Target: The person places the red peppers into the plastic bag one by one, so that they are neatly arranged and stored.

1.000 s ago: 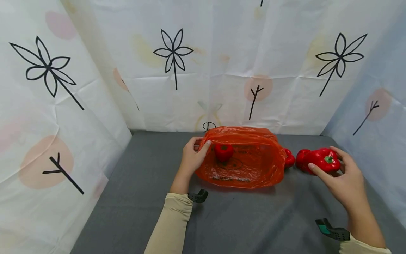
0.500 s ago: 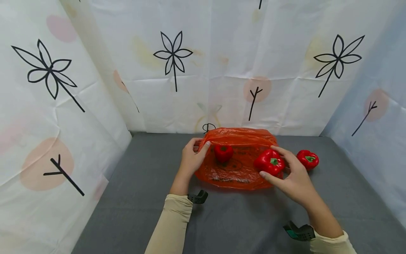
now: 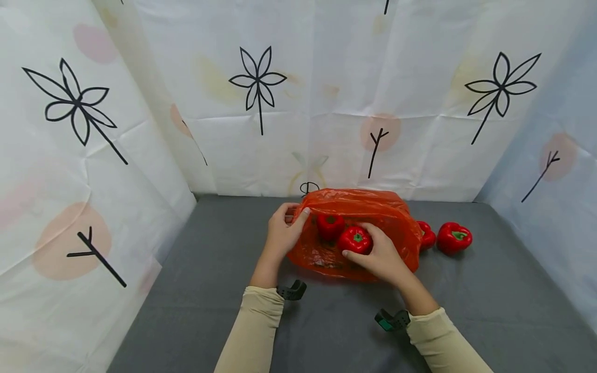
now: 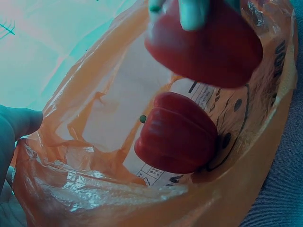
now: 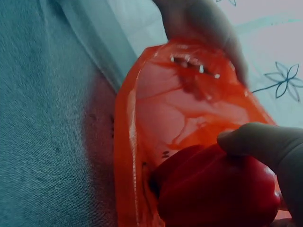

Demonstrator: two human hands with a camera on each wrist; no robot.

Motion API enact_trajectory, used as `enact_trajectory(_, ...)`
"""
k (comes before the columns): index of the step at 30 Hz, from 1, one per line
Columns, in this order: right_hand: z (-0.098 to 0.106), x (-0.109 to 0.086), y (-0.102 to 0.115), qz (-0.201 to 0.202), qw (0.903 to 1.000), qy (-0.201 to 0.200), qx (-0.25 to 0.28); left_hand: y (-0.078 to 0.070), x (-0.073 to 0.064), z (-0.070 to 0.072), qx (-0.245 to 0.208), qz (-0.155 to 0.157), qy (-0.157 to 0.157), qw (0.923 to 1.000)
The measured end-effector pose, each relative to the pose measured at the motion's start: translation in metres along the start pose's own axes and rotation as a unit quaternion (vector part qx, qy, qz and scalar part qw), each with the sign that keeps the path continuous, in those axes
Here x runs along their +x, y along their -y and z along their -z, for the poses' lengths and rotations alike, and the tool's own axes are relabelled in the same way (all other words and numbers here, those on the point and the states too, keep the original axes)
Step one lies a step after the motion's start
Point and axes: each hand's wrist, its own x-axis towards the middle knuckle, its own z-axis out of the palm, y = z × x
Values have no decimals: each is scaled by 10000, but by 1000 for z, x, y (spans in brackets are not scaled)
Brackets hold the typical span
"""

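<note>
An orange-red plastic bag (image 3: 396, 233) lies on the table with its mouth spread wide. My left hand (image 3: 284, 230) grips the bag's left edge, thumb on the near side. One red bell pepper (image 4: 175, 135) rests inside on the printed plastic, its green stem toward the left hand in the left wrist view. My right hand (image 3: 382, 259) holds another red bell pepper (image 3: 355, 240) at the bag's mouth, just right of the first. In the right wrist view, the thumb (image 5: 251, 139) lies along the top of this held pepper.
Two more red peppers sit right of the bag: a nearer-in pepper (image 3: 426, 235) partly hidden by the bag, and a whole pepper (image 3: 454, 238) beside it. Behind the grey-covered table (image 3: 210, 321) hang white cloth walls (image 3: 326, 93) with flower drawings.
My right hand has carried the pepper leftward from the right side of the table to the bag's mouth. The left hand keeps its grip on the bag's edge.
</note>
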Motion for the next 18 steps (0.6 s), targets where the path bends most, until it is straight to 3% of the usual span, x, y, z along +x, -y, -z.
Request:
enact_trajectory(9,-9,16,-12,-396,9979,-379,-342,1,1,-3,66,13,17,10000)
enact_trajectory(18,-11,19,-21,-512,9963,-335,-604,-1,1,-2,3,93,40,9999)
